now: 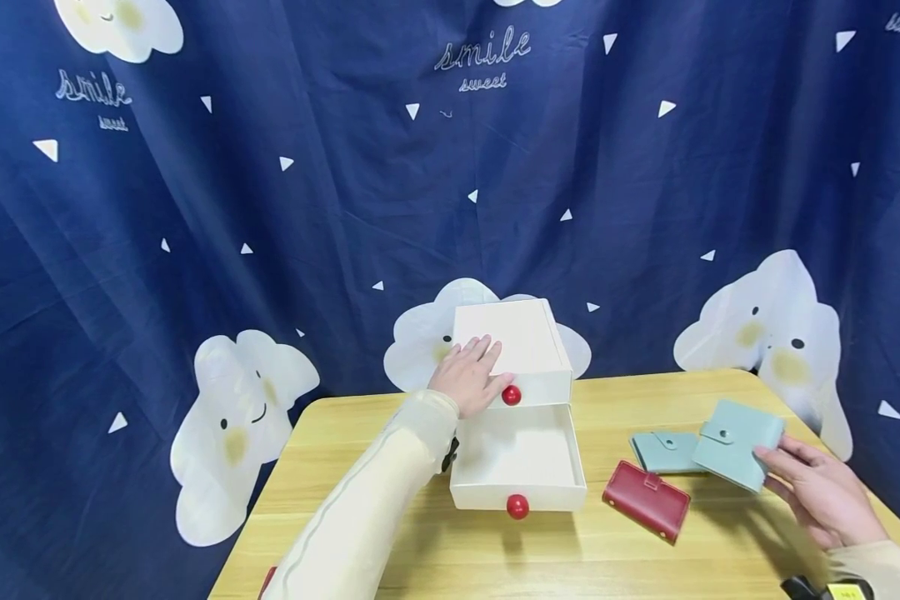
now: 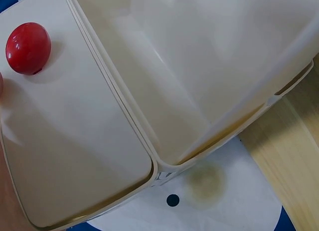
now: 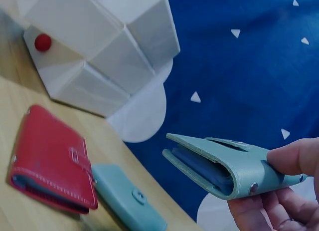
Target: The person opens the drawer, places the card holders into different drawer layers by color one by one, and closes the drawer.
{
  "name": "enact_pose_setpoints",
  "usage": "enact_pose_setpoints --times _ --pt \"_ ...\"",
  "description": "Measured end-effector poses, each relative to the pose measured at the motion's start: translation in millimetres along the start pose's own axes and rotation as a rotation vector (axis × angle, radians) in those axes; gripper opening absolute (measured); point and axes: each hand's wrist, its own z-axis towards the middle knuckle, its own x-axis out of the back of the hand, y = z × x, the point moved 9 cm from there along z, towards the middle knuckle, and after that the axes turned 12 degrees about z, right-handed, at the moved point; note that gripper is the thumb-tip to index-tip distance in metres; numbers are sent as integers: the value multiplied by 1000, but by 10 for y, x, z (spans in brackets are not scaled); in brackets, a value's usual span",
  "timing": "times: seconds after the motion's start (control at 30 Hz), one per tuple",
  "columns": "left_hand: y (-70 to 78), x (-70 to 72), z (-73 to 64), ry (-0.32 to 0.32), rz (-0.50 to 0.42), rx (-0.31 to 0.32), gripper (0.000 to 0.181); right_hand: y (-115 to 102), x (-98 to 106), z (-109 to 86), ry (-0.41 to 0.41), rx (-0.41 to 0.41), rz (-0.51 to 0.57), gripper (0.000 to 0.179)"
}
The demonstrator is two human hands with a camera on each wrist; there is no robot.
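My right hand (image 1: 825, 492) pinches a light teal card wallet (image 1: 738, 442) by its right edge, thumb on top and fingers beneath. In the right wrist view this teal wallet (image 3: 234, 166) is tilted in the air, its folded sleeves showing at the end. My left hand (image 1: 471, 377) rests on top of a white two-drawer box (image 1: 510, 333), thumb near the upper red knob (image 1: 511, 395). The lower drawer (image 1: 517, 450) is pulled out, and its inside is bare in the left wrist view. Another teal wallet (image 1: 663, 452) and a red wallet (image 1: 647, 500) lie right of the box.
The box stands on a light wooden table (image 1: 345, 450) before a dark blue curtain (image 1: 360, 208) with clouds and triangles. A small dark red thing (image 1: 267, 579) shows at the bottom left, mostly hidden by the left sleeve (image 1: 375, 492).
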Motion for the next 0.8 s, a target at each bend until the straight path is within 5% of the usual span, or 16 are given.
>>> enact_pose_setpoints --times 0.43,0.8 --pt "7 38 -21 4 15 -7 73 -26 -358 -29 -89 -37 110 32" --pt "15 65 -43 -2 16 -5 72 -14 -673 -55 -139 -87 91 31"
